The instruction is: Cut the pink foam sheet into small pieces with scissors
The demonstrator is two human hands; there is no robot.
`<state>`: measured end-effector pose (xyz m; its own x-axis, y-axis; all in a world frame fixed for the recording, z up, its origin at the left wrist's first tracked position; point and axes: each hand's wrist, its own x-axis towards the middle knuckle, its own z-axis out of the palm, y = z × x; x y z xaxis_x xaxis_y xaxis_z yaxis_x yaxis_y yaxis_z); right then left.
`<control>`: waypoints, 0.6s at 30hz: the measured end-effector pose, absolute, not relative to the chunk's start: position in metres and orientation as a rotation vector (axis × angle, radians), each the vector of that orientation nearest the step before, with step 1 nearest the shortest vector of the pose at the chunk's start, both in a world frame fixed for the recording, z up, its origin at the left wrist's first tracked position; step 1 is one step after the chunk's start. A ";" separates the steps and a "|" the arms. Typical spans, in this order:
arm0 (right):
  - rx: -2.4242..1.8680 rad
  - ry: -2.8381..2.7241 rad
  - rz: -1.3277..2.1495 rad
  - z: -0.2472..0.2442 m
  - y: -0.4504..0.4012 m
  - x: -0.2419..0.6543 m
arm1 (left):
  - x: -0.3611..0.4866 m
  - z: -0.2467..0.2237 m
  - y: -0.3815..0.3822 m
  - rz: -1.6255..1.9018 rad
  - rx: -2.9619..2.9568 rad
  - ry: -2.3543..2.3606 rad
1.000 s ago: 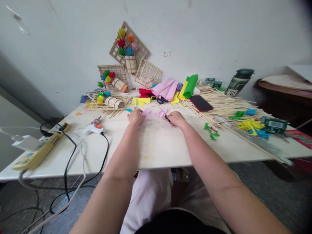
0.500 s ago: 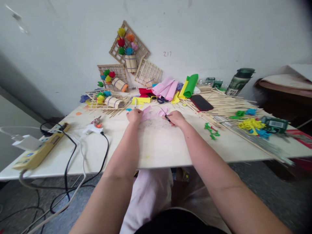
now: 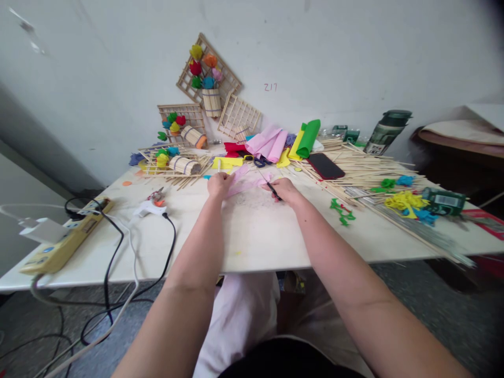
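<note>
My left hand is closed, pinching the left edge of a piece of pink crepe paper that lies over the white table between my hands. In my right hand is a pair of scissors with dark handles, the thin blades pointing up and left toward the paper. A pink strip reaches close to the blades; whether they touch it I cannot tell. A white pen-like stick stands just beyond my left fingers, beside a flat yellow paper piece.
Stick lattices with paper flowers lean on the wall. Rolled green paper, a phone and many thin wooden sticks lie behind and right. At left are a glue gun, cables and a power strip.
The pink paper has shifted and now stretches farther across between my hands. My left hand has moved slightly right and away from me; the scissors have turned a little in my right hand.
</note>
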<state>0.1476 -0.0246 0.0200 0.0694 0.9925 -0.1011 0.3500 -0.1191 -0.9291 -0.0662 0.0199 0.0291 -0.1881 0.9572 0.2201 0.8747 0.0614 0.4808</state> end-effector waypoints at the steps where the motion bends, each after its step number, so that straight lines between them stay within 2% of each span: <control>1: -1.575 -1.365 1.069 0.021 -0.026 0.147 | -0.066 0.029 0.020 0.798 1.892 2.157; 18: -1.470 -1.256 1.176 0.029 -0.033 0.143 | -0.066 0.015 0.032 1.216 1.702 1.752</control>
